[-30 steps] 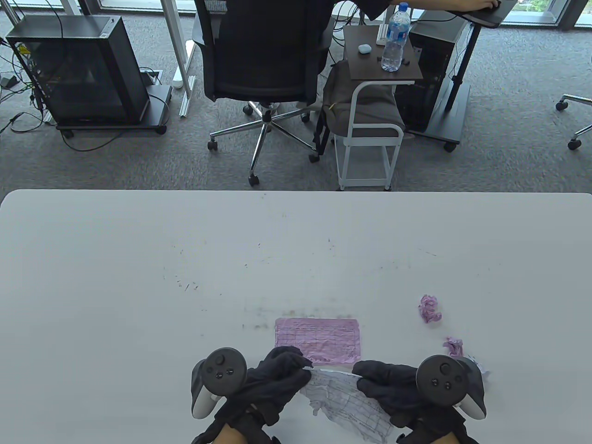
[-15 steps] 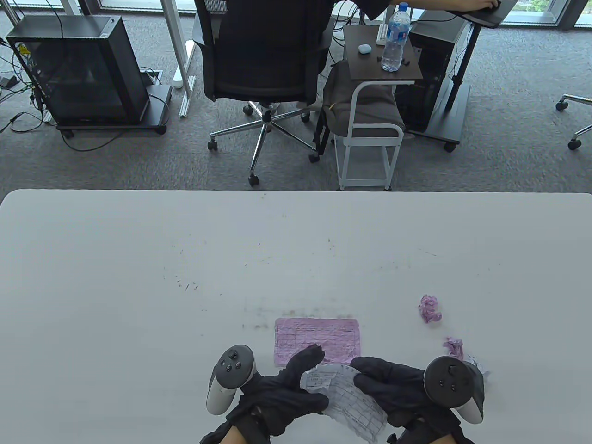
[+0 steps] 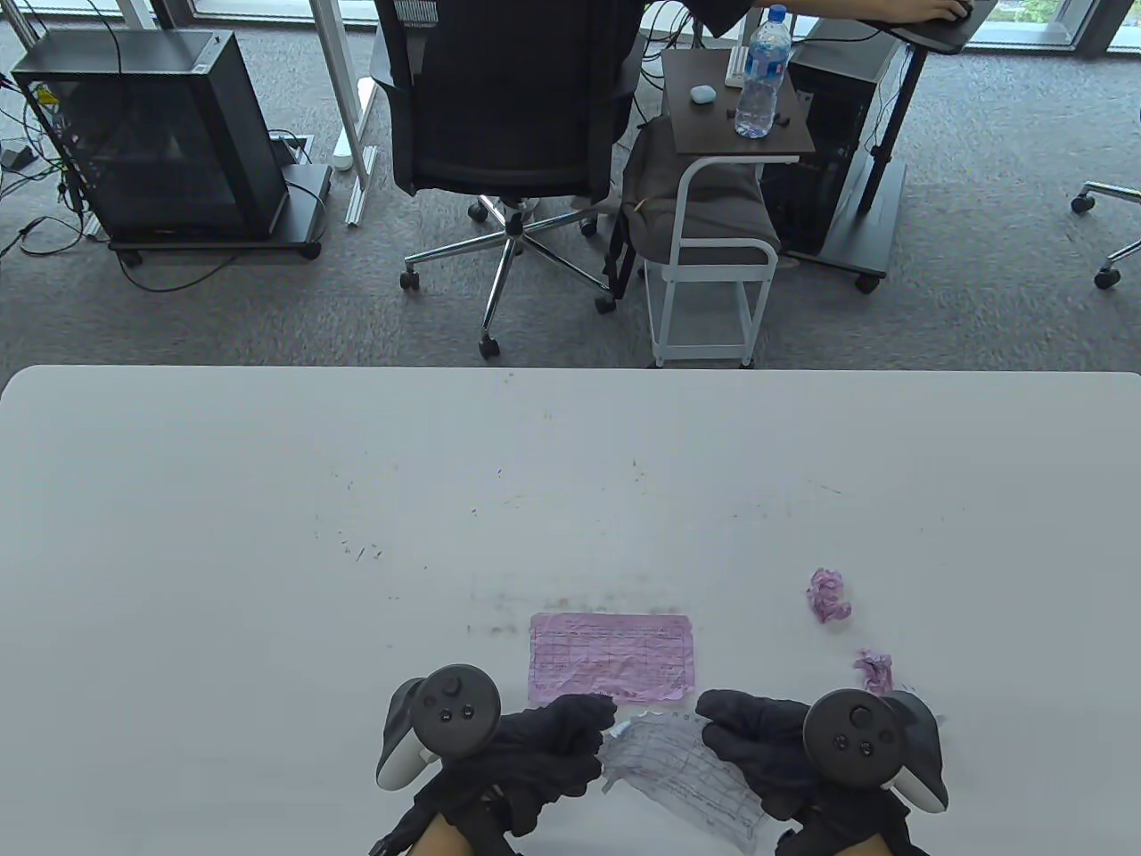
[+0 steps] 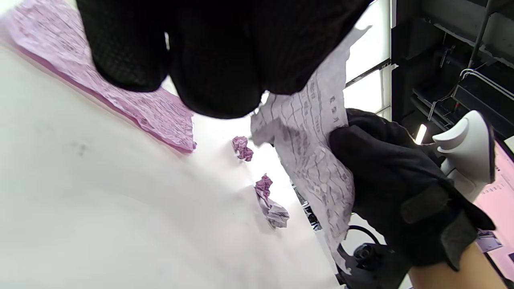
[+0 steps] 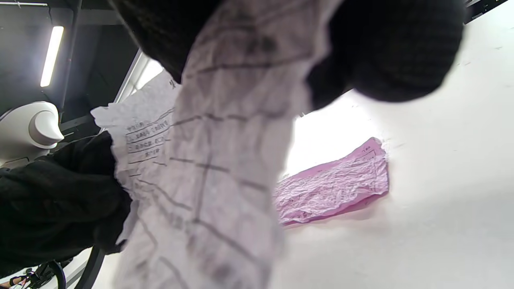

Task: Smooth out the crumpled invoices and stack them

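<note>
Held invoice between both hands, flat invoice beyond, balls right

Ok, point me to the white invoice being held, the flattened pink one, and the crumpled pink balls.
white invoice (image 3: 677,771), table view, its creased middle.
flattened pink invoice (image 3: 611,655), table view, its centre.
crumpled pink balls (image 3: 828,596), table view, the farther ball's middle.

Beyond the white surface I see grey carpet, a black office chair and a black computer tower far left. A small side table carries a water bottle.
</note>
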